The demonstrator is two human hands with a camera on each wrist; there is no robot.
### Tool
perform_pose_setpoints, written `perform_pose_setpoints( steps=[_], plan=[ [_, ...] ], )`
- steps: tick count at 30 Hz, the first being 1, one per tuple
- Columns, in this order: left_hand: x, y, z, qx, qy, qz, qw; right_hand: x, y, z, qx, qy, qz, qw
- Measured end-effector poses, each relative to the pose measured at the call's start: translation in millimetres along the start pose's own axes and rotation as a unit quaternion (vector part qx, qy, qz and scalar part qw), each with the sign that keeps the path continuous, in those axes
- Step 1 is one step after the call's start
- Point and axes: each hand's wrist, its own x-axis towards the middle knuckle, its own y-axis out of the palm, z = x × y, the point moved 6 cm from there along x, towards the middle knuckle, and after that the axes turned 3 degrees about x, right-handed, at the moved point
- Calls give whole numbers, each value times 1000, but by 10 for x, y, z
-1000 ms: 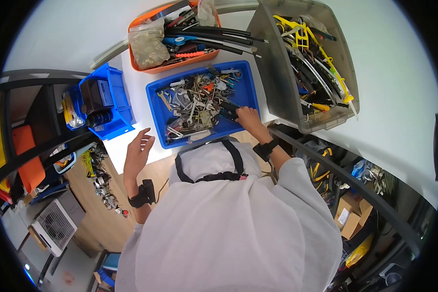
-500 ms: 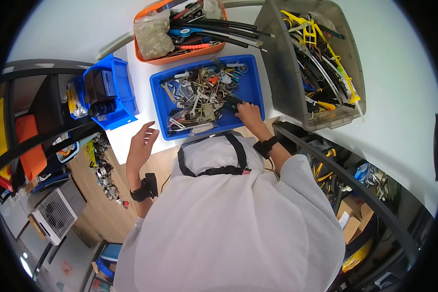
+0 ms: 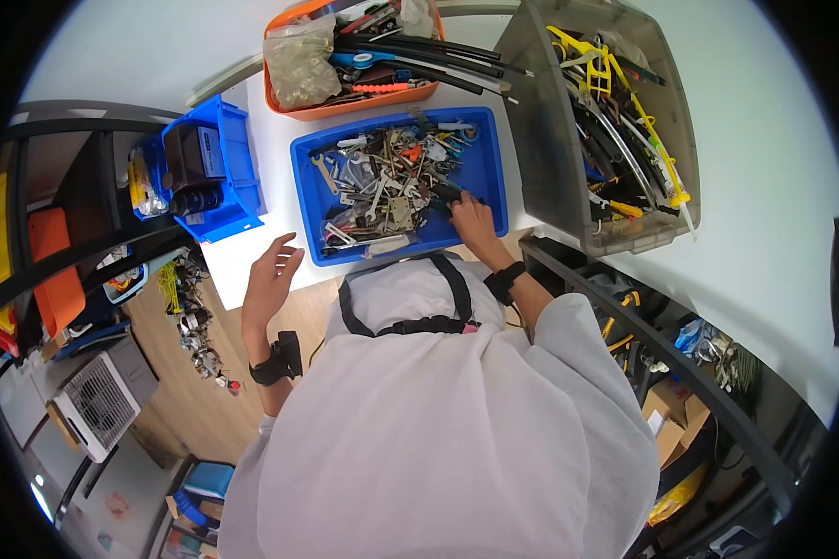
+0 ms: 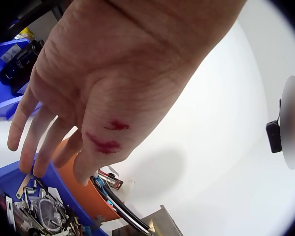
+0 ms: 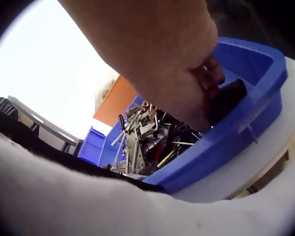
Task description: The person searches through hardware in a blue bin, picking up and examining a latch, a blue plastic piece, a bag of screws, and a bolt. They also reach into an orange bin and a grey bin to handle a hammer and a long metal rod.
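Observation:
A shallow blue tray [image 3: 488, 168] holds a heap of spanners, metal brackets and small hardware [image 3: 382, 186]. Over its right front part, my right hand [image 3: 474, 224] reaches in with the fingers bent. They grip a dark, blocky piece [image 5: 228, 101], seen at the tray's wall in the right wrist view; its kind cannot be made out. My left hand [image 3: 272, 279] hovers off the tray's front left corner, holding nothing. Its fingers [image 4: 46, 135] are spread and relaxed in the left wrist view, and red marks show near the thumb's base.
Behind the tray stands an orange bin [image 3: 312, 114] with black tubes and a bag. A deep grey bin [image 3: 555, 186] full of tools flanks it on the right. To the left, a blue bin [image 3: 242, 168] holds boxes, beside a dark shelf frame [image 3: 75, 238].
The head view has shifted a little. My right hand has moved slightly farther into the tray, staying at the dark piece. My left hand keeps nearly the same pose.

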Motion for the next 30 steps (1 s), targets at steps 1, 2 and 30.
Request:
perform_pose_setpoints(
  steps=[1, 2, 30],
  plan=[
    [-1, -6, -6, -1, 0, -1, 1000, 4, -55, 27, -17, -31, -19, 999],
    [-2, -13, -18, 0, -2, -1, 1000, 12, -82, 27, -18, -32, -19, 999],
    [83, -14, 18, -1, -1, 1, 1000, 372, -779, 351, -37, -55, 61, 996]
  ],
)
